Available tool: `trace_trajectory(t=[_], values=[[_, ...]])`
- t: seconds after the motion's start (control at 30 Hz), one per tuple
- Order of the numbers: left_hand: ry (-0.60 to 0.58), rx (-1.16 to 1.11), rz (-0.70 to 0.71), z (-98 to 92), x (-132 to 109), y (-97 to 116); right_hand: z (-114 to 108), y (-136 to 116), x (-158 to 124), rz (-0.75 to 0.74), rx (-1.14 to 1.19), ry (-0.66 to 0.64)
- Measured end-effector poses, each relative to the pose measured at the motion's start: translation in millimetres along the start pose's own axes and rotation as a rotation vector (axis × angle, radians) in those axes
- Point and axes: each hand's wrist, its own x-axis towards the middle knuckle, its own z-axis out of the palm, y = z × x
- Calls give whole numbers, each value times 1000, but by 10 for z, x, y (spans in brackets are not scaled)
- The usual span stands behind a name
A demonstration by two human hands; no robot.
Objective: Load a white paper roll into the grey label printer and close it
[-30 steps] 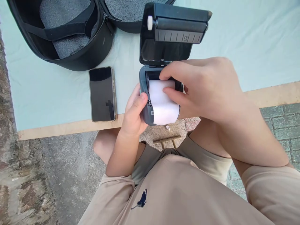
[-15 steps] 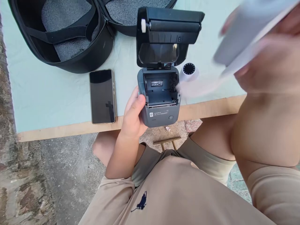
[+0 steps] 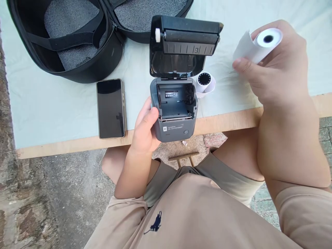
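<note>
A small dark grey label printer [image 3: 176, 129] has its lid [image 3: 185, 36] tipped up and back, and its paper bay shows bare inside. My left hand [image 3: 144, 129] grips the printer's left side, thumb on the front corner, near the table's front edge. Off to the right, my right hand [image 3: 282, 65] holds a white paper roll [image 3: 266, 46] with a loose end of paper hanging to its left. A second, smaller white roll with a dark toothed core [image 3: 204, 83] stands just right of the printer, partly behind it.
A black zip case [image 3: 103, 62] lies open at the back left, lined with grey foam. A smartphone [image 3: 111, 109] lies left of the printer. The table has a pale cloth [image 3: 52, 114] and a wooden front edge [image 3: 64, 147]. My legs are under it.
My right hand has brought the paper roll down and left from the upper right, turning it so its end faces me. My left hand still holds the printer in nearly the same place.
</note>
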Motion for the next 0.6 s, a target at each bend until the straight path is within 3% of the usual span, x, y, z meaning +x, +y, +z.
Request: trace_trajectory(t=[0.2,0.27,0.33,0.47,0.53,0.6], values=[[12,8,-4,12,-8,10,-9,29,58,244,-221,-15],[17,12,-17,11,-7,16,-16,9,50,248,-240,-59],[20,16,-12,9,-5,15,-29,-60,8,73,-211,-29],[27,28,10,14,-6,7,26,-305,-143,-371,-68,274],[26,15,11,17,-10,7,127,-427,-217,-424,-86,199],[20,-2,6,17,-14,9,259,-506,-269,-408,-174,6]])
